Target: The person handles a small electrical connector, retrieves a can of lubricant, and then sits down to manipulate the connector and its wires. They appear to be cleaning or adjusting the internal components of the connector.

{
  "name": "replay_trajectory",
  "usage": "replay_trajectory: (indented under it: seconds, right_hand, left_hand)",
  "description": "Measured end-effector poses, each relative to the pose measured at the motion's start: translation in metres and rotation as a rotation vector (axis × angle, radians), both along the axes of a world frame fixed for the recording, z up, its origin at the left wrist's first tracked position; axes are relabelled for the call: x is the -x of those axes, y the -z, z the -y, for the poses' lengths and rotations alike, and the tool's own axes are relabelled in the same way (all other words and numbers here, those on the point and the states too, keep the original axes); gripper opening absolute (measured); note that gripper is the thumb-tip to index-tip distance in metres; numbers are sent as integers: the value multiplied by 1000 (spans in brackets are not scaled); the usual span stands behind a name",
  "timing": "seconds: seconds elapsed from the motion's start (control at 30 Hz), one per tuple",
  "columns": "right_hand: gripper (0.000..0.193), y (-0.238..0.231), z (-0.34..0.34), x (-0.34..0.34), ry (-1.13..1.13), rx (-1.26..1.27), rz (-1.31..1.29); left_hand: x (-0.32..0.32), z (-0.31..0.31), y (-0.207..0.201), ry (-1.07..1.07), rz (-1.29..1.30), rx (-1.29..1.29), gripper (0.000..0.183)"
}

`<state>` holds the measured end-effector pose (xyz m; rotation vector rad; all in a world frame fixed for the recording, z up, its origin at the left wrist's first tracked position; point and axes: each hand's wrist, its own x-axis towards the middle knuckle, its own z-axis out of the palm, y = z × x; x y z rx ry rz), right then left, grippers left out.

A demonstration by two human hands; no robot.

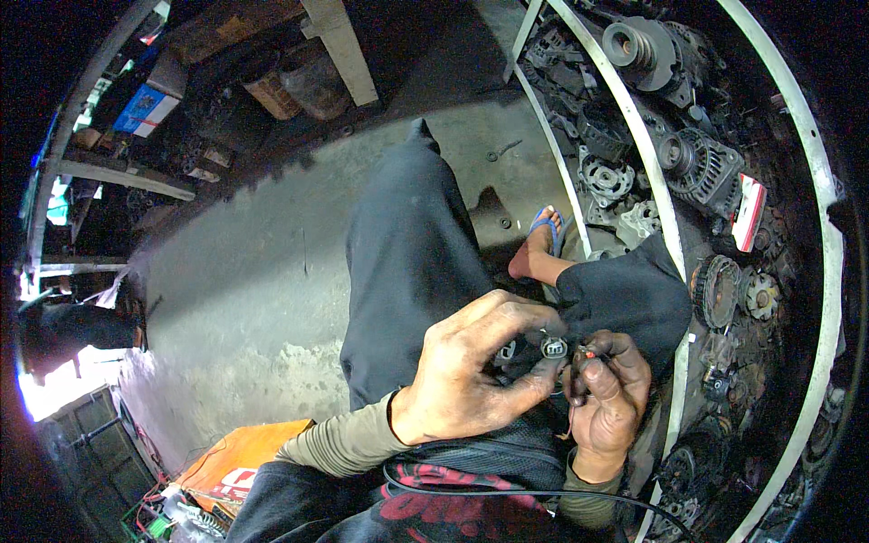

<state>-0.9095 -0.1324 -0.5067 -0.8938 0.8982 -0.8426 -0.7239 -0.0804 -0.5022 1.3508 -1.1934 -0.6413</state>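
Above my lap, my left hand (480, 366) grips a small grey electrical connector (554, 347) between thumb and fingertips. Its open face, with small slots inside, is turned up toward me. Close by on the right, my right hand (605, 398) pinches a tiny piece with an orange-red tip (589, 355), too small to name. A small gap separates this piece from the connector. Both hands are smudged with dark grime. Beneath the right fingers a thin brownish wire (568, 425) hangs down; where it leads is hidden.
Along the right, a pale metal rack (654, 172) holds several alternators (692, 163), pulleys and a red-and-white box (748, 213). Shelving with a blue-and-white box (145, 109) stands upper left. An orange panel (240, 462) and loose wires lie lower left. A black cable (525, 492) crosses my lap.
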Motion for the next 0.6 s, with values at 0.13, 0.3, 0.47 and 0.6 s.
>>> replay_trajectory:
  seconds: [0.13,0.3,0.47,0.6]
  right_hand:
    - [22,-2,2,-7,-39,12,39]
    - [20,-7,3,-10,-68,131,-57]
    - [18,-11,3,-10,-109,340,-154]
    - [16,-18,-2,-9,-109,362,-233]
  left_hand:
    - [-5,-3,8,21,-106,-33,30]
    - [-12,-11,4,86,-408,-235,35]
    - [-21,-10,0,176,-590,-321,33]
    - [-21,-8,3,222,-764,-343,36]
